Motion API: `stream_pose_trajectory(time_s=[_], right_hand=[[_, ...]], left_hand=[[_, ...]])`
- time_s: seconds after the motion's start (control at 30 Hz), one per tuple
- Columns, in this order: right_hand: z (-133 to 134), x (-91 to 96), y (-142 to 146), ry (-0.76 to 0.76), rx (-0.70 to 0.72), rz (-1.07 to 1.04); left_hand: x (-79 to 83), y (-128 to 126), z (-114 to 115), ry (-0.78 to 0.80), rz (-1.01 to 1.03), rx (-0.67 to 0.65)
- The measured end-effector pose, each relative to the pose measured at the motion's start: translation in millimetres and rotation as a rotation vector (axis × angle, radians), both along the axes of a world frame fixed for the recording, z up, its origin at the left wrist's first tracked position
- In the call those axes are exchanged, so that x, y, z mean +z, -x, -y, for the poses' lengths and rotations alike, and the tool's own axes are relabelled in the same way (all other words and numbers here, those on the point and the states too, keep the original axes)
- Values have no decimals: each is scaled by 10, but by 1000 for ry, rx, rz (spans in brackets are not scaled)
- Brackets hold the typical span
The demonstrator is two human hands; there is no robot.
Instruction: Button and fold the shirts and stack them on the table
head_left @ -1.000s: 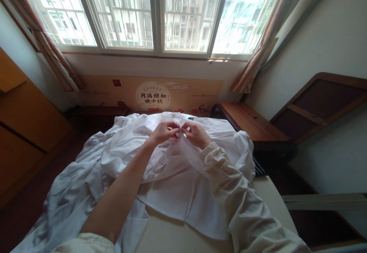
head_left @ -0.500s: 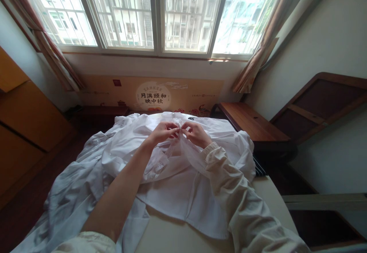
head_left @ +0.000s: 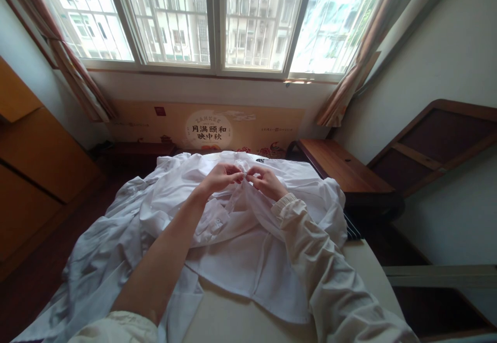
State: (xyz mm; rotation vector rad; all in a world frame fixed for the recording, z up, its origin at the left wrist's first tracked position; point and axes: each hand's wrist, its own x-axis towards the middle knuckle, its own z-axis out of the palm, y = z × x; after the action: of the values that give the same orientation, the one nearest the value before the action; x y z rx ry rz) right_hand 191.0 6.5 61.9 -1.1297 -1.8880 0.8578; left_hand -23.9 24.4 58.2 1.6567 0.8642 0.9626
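A white shirt (head_left: 248,260) is spread over a pale table (head_left: 229,317), its hem toward me and its cloth bunched at the middle. My left hand (head_left: 223,177) pinches the raised fabric between thumb and fingers. Right beside it, my right hand (head_left: 266,181) grips the same bit of cloth, the fingertips of both hands nearly meeting. Whether a button lies between them is too small to make out. Below my left hand rests a folded part of the shirt with small buttons. More crumpled white cloth (head_left: 104,249) hangs over the table's left side.
Ahead stand barred windows (head_left: 174,16) with tied curtains (head_left: 77,79) and a printed banner (head_left: 155,125) below. A brown wooden bench (head_left: 341,167) is beyond the table's right side. Orange-brown cabinets (head_left: 34,167) stand at left. Dark striped fabric (head_left: 353,229) shows at the table's right edge.
Both hands keep their pinch on the shirt, and the fingers have shifted only slightly. The whole view has moved a little.
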Motion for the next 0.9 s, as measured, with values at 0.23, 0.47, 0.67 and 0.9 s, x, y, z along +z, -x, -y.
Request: stream_pose_trajectory(time_s=[0.23, 0.47, 0.67, 0.9], right_hand=[[-3, -25, 32, 49, 44, -42], [-27, 123, -172, 160, 167, 47], [93, 371, -378, 292, 263, 481], [147, 348, -222, 227, 250, 483]], left_hand=[[1, -17, 40, 159, 80, 15], [107, 120, 9, 73, -212, 19], [163, 184, 135, 19, -605, -108], [127, 113, 160, 86, -527, -253]])
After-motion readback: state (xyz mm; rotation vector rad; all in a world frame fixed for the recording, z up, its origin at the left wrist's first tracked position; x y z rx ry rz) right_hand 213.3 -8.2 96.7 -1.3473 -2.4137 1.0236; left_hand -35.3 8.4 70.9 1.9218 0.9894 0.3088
